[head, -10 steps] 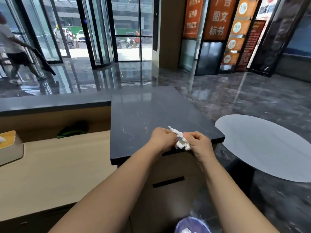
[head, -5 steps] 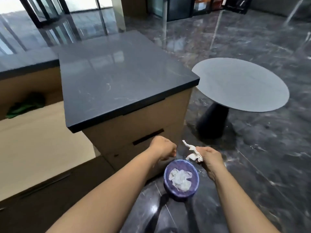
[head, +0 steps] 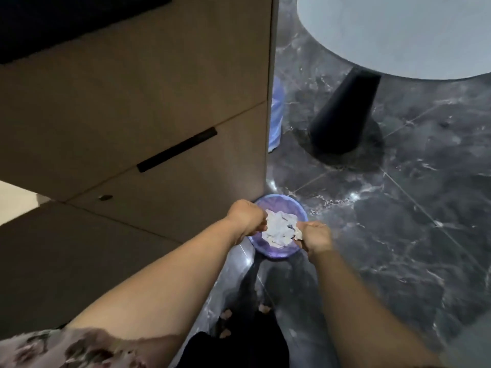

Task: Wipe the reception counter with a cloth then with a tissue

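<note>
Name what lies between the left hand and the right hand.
Head view: between left hand and right hand, which pinches a tissue, lies the purple bin, crumpled tissues heaped inside.

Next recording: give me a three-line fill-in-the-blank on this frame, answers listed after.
The right hand pinches a crumpled white tissue over the round ___ waste bin.
The left hand, fingers curled, holds ___.
The round grey table stands on a black ___-shaped base.
Missing: purple; nothing; cone.
</note>
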`<state>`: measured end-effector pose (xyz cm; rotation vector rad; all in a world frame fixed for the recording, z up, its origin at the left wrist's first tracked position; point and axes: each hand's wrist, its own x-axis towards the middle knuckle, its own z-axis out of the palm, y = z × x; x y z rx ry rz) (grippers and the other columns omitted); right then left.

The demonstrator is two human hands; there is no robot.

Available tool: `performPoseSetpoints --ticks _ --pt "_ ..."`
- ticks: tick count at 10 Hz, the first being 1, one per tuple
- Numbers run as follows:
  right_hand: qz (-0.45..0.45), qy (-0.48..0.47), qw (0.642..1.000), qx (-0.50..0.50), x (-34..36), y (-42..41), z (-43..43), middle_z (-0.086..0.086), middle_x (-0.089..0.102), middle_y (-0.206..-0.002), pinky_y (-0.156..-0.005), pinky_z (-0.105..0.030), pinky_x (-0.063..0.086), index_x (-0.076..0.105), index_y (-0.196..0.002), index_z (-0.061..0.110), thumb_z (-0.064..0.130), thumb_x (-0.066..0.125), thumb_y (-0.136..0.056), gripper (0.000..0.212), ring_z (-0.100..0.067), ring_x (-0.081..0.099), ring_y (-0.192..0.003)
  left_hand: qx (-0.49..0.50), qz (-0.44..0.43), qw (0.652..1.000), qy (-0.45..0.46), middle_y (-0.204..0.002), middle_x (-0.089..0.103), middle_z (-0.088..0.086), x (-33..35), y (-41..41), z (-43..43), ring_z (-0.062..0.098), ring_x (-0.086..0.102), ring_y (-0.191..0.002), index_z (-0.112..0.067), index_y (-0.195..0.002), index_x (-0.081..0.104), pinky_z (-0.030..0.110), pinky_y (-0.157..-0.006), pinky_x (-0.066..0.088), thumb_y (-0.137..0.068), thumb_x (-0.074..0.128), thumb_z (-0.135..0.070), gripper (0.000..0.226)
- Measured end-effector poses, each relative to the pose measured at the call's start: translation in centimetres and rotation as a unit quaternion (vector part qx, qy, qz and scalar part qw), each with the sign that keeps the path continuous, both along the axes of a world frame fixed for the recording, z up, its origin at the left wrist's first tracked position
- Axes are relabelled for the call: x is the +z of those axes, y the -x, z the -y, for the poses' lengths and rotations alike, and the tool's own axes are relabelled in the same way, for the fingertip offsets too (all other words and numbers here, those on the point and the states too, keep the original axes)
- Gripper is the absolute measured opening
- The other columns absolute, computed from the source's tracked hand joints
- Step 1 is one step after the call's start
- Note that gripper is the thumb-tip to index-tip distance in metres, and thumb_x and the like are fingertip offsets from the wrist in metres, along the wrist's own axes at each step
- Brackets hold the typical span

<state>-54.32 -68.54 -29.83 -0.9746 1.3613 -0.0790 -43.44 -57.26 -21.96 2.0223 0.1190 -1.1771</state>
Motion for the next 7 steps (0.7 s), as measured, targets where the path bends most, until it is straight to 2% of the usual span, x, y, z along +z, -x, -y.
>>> performPoseSetpoints --ticks 1,2,3,4,5,6,7 --pt "-0.014 -0.004 0.999 0.029 -3.7 -0.4 0.7 -0.004 0.056 -0.07 -0.042 -0.021 0.051 0.051 -0.072 0.014 -0.002 0.054 -0.091 0.025 -0.018 0.057 -0.058 0.006 -0.007 1.0 -0.006 -0.082 0.06 0.016 -3.5 -0.2 0.5 0.018 0.058 -0.058 -0.003 -0.091 0.061 0.011 -0.033 0.035 -0.09 0.05 0.0 0.011" --pt "-0.017 -0.04 0.998 0.036 -6.2 -0.8 1.0 -0.011 0.046 -0.07 -0.041 -0.022 0.049 0.049 -0.075 0.009 -0.003 0.046 -0.095 0.023 -0.017 0.055 -0.048 0.011 -0.011 1.0 -0.013 -0.084 0.058 0.018 -5.8 -0.1 0.6 0.018 0.055 -0.057 -0.002 -0.091 0.059 0.011 -0.031 0.035 -0.091 0.049 0.001 0.011" --pt "-0.023 -0.047 0.998 0.038 -6.9 -1.0 1.2 -0.014 0.04 -0.064 -0.032 -0.016 0.04 0.05 -0.076 0.003 -0.006 0.039 -0.095 0.024 -0.015 0.049 -0.026 0.006 -0.009 1.0 -0.013 -0.085 0.06 0.017 -6.9 0.1 0.5 0.019 0.057 -0.061 -0.002 -0.093 0.06 0.011 -0.032 0.036 -0.092 0.049 0.0 0.012" --pt "-0.001 -0.053 0.998 0.042 -5.9 -0.9 1.2 -0.013 0.048 -0.067 -0.033 -0.015 0.044 0.051 -0.075 0.007 -0.001 0.043 -0.097 0.024 -0.017 0.06 -0.041 0.007 -0.007 1.0 -0.004 -0.085 0.062 0.016 -6.9 0.1 0.6 0.023 0.061 -0.069 -0.003 -0.093 0.061 0.013 -0.037 0.038 -0.091 0.049 -0.002 0.012" --pt "0.007 -0.03 0.998 0.05 -3.8 -1.2 0.8 -0.011 0.054 -0.07 -0.037 -0.016 0.048 0.054 -0.086 0.006 0.006 0.048 -0.097 0.013 -0.02 0.059 -0.058 0.012 -0.003 1.0 0.006 -0.085 0.064 0.016 -5.5 0.0 0.5 0.024 0.063 -0.071 -0.003 -0.093 0.063 0.014 -0.039 0.038 -0.09 0.051 -0.003 0.012" --pt "0.013 -0.026 0.997 0.065 -0.6 -1.8 0.4 -0.009 0.056 -0.07 -0.038 -0.016 0.048 0.056 -0.092 0.007 0.009 0.05 -0.096 0.007 -0.014 0.06 -0.049 0.008 -0.001 1.0 0.018 -0.084 0.062 0.016 -2.8 0.0 0.2 0.021 0.061 -0.064 -0.003 -0.094 0.062 0.012 -0.037 0.036 -0.09 0.051 -0.002 0.012" --pt "0.018 -0.008 0.995 0.099 3.4 -2.2 -0.5 -0.008 0.054 -0.069 -0.037 -0.016 0.047 0.053 -0.082 0.011 0.009 0.05 -0.096 0.014 -0.01 0.059 -0.041 0.01 0.006 0.999 0.032 -0.082 0.059 0.016 0.5 0.0 0.0 0.018 0.056 -0.058 -0.006 -0.089 0.06 0.018 -0.045 0.035 -0.089 0.05 -0.001 0.011"
